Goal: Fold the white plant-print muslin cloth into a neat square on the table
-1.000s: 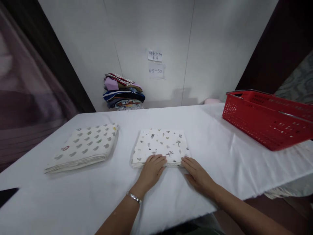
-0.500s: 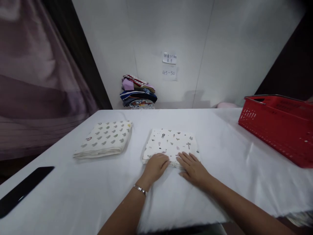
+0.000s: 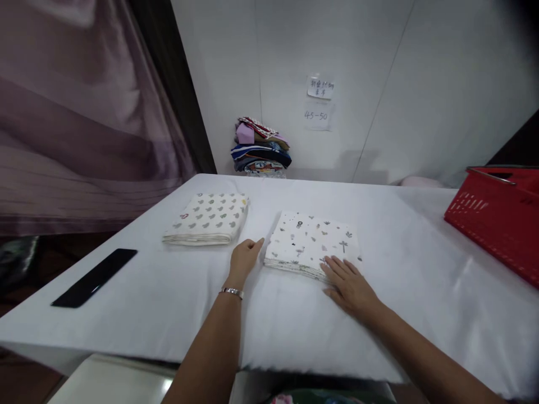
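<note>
On the white-draped surface (image 3: 295,325): folded white plant-print cloth (image 3: 314,238); right grip (image 3: 350,287) spread on its edge; left grip (image 3: 245,259) pressed together alongside; sideways drag could skew layers.

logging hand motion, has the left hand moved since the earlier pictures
Yes, leftward: judged against the grey-print cloth, the left hand has come closer, now beside the palm-print cloth.

Dim, soft light; faint shadow on wall (image 3: 303,39); small glint on black strip (image 3: 97,276); right corners darkened.
</note>
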Available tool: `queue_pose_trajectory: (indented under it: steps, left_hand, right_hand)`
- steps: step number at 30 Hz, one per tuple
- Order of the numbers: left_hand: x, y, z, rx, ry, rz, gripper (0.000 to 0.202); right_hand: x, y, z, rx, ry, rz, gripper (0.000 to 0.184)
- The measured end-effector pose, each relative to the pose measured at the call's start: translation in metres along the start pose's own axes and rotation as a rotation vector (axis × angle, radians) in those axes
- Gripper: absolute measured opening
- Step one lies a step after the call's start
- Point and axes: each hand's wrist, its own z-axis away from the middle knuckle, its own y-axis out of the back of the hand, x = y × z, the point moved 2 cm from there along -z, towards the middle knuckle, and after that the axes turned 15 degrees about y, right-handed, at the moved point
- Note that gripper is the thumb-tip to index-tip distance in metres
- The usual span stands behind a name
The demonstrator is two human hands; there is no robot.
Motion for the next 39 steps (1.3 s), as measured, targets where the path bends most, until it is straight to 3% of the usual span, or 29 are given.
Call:
queue_pose_trajectory:
  steps: [6, 14, 20, 22, 25, 27, 29, 35, 39]
  left_hand:
    - [0.003, -0.007, 0.008, -0.2, 0.004, -0.086, 0.042]
    - [0.002, -0.013, 0.008, -0.192, 0.013, -0.191, 0.026]
    - [0.007, -0.01, 0.01, -0.165, 0.023, -0.256, 0.026]
    - [0.019, -0.011, 0.016, -0.056, -0.042, -0.28, 0.033]
    - [0.045, -0.021, 0.029, 0.13, -0.309, -0.305, 0.04]
    - [0.061, -0.034, 0.037, 0.149, -0.507, -0.324, 0.042]
    - [0.067, -0.049, 0.039, 0.114, -0.606, -0.378, 0.047]
    - [0.049, -0.075, 0.026, 0.054, -0.538, -0.54, 0.055]
    - [0.045, -0.075, 0.025, 0.072, -0.544, -0.568, 0.056]
  right_hand:
    - [0.001, -0.001, 0.001, -0.024, -0.008, 0.016, 0.057]
    - [0.0, 0.0, 0.0, -0.05, -0.023, -0.015, 0.05]
    - [-0.001, 0.003, -0.002, -0.068, -0.028, -0.047, 0.048]
    - [-0.001, 0.005, -0.003, -0.072, -0.029, -0.06, 0.049]
    - [-0.001, 0.007, -0.006, -0.081, -0.033, -0.089, 0.049]
    - [-0.002, 0.009, -0.007, -0.086, -0.046, -0.115, 0.05]
    - [-0.003, 0.01, -0.006, -0.092, -0.064, -0.152, 0.051]
    - [0.003, 0.027, -0.01, -0.175, -0.12, -0.43, 0.058]
    - [0.033, 0.04, -0.031, -0.106, -0.248, -0.528, 0.058]
